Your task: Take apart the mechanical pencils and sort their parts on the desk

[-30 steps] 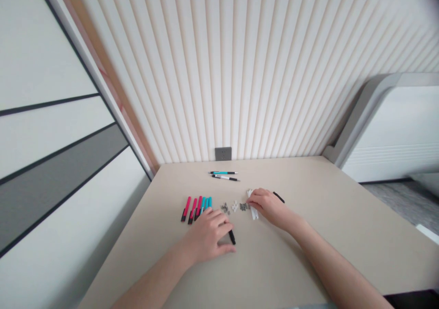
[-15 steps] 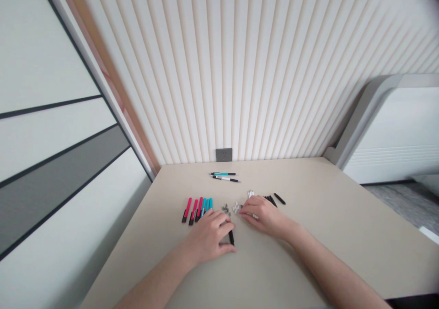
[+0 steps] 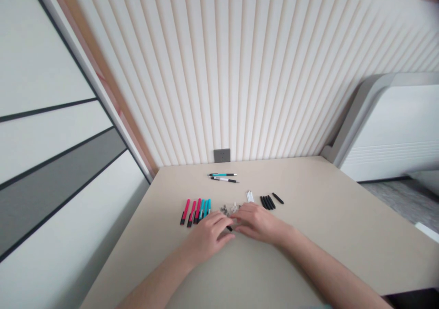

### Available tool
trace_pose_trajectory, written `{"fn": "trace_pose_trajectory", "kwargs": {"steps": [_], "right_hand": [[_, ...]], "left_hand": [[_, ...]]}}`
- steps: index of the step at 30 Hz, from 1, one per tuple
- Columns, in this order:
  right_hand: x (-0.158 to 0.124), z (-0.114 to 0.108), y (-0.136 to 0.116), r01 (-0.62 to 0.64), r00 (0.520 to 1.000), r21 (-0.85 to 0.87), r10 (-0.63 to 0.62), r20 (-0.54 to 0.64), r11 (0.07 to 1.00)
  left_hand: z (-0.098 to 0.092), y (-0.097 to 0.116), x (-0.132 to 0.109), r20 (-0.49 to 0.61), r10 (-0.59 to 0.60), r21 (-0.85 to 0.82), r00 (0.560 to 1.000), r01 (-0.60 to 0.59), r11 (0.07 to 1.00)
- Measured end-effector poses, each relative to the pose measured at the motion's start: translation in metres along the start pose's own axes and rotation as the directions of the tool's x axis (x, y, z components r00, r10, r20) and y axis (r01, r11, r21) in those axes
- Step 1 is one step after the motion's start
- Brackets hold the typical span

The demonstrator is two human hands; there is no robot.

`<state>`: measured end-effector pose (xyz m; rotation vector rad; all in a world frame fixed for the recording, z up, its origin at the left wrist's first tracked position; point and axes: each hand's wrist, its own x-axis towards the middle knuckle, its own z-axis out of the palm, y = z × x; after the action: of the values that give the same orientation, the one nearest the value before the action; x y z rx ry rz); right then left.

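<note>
My left hand [image 3: 210,236] is closed around a small black pen part [image 3: 229,228], most of which its fingers hide. Right beside it, fingertips nearly touching, my right hand [image 3: 257,221] is bent over the table; what its fingers hold, if anything, is too small to make out. Small grey metal pieces [image 3: 223,209] and small clear pieces [image 3: 234,207] lie just beyond the fingertips. Pink barrels [image 3: 185,211] and turquoise barrels [image 3: 206,207] with dark ends lie left. White thin tubes [image 3: 250,196] and several black grips [image 3: 267,202] lie beyond my right hand.
Two whole pens, one turquoise [image 3: 222,174] and one white [image 3: 224,179], lie farther back on the beige table [image 3: 295,176]. One more black grip [image 3: 278,198] lies apart at the right. Behind are a ribbed wall and a dark socket [image 3: 222,155].
My right hand has moved left and nearer to me, away from the white tubes and black grips. The black part at my left hand, earlier upright in view, is now mostly covered.
</note>
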<state>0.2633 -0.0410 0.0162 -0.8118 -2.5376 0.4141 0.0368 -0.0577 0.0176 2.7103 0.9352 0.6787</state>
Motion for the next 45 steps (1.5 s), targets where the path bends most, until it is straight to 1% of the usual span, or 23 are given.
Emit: {"fn": "trace_pose_trajectory", "kwargs": {"steps": [3, 5, 10, 13, 17, 19, 23, 25, 27, 30, 32, 34, 36, 38, 39, 42, 44, 45], "right_hand": [[0.0, 0.0, -0.001, 0.013, 1.0, -0.015, -0.013, 0.018, 1.0], [0.0, 0.002, -0.002, 0.025, 0.999, -0.029, -0.024, 0.024, 0.999], [0.001, 0.011, -0.003, 0.024, 1.0, -0.073, -0.024, 0.005, 0.997], [0.003, 0.017, -0.005, 0.01, 1.0, -0.124, -0.011, -0.006, 0.992], [0.005, 0.021, -0.01, -0.014, 0.999, -0.195, 0.007, -0.032, 0.981], [0.006, 0.022, -0.011, -0.02, 0.999, -0.199, 0.012, -0.04, 0.98], [0.006, 0.02, -0.009, -0.029, 0.996, -0.103, 0.021, -0.082, 0.994], [0.005, 0.018, -0.008, -0.048, 0.99, -0.034, 0.043, -0.136, 0.998], [0.003, 0.016, -0.009, -0.054, 0.983, 0.015, 0.056, -0.174, 0.998], [0.003, 0.013, -0.01, -0.041, 0.984, 0.04, 0.047, -0.174, 0.998], [0.004, 0.011, -0.01, -0.045, 0.983, 0.025, 0.049, -0.174, 0.999], [0.004, 0.005, -0.006, -0.086, 0.978, -0.022, 0.08, -0.191, 0.996], [0.001, -0.007, 0.002, -0.176, 0.963, -0.072, 0.157, -0.22, 0.982], [-0.005, -0.023, 0.015, -0.301, 0.931, -0.077, 0.275, -0.241, 0.951], [-0.01, -0.032, 0.024, -0.369, 0.904, -0.064, 0.342, -0.257, 0.927], [-0.031, -0.056, 0.05, -0.537, 0.822, 0.001, 0.523, -0.225, 0.844], [-0.047, -0.067, 0.066, -0.609, 0.774, 0.026, 0.601, -0.199, 0.793], [-0.055, -0.071, 0.073, -0.621, 0.764, 0.044, 0.618, -0.186, 0.782]], "left_hand": [[-0.002, 0.001, 0.001, -0.054, 0.028, 0.018, 0.998, -0.027, 0.999], [-0.006, 0.0, 0.001, -0.109, 0.017, 0.041, 0.994, -0.013, 0.999], [-0.016, -0.01, 0.002, -0.234, -0.07, 0.082, 0.97, 0.091, 0.992], [-0.019, -0.017, 0.001, -0.271, -0.112, 0.106, 0.956, 0.145, 0.984], [-0.018, -0.021, 0.001, -0.255, -0.134, 0.107, 0.958, 0.165, 0.98], [-0.018, -0.021, 0.001, -0.235, -0.13, 0.105, 0.963, 0.158, 0.982], [-0.019, -0.02, 0.0, -0.173, -0.11, 0.114, 0.979, 0.131, 0.985], [-0.019, -0.02, -0.001, -0.129, -0.073, 0.114, 0.989, 0.088, 0.99], [-0.016, -0.021, -0.001, -0.098, -0.011, 0.116, 0.995, 0.022, 0.993], [-0.01, -0.022, -0.002, -0.12, 0.059, 0.122, 0.991, -0.044, 0.992], [-0.009, -0.023, -0.002, -0.165, 0.055, 0.111, 0.985, -0.037, 0.993], [-0.01, -0.023, -0.002, -0.211, 0.019, 0.105, 0.977, 0.003, 0.994], [-0.014, -0.023, -0.002, -0.239, -0.012, 0.112, 0.971, 0.04, 0.993], [-0.017, -0.025, -0.002, -0.246, -0.017, 0.126, 0.969, 0.049, 0.991], [-0.019, -0.026, -0.002, -0.247, -0.017, 0.132, 0.969, 0.051, 0.99], [-0.018, -0.028, -0.002, -0.241, -0.031, 0.142, 0.97, 0.067, 0.988], [-0.016, -0.028, -0.002, -0.233, -0.042, 0.14, 0.972, 0.076, 0.987], [-0.015, -0.028, -0.002, -0.228, -0.046, 0.137, 0.973, 0.079, 0.987]]}}
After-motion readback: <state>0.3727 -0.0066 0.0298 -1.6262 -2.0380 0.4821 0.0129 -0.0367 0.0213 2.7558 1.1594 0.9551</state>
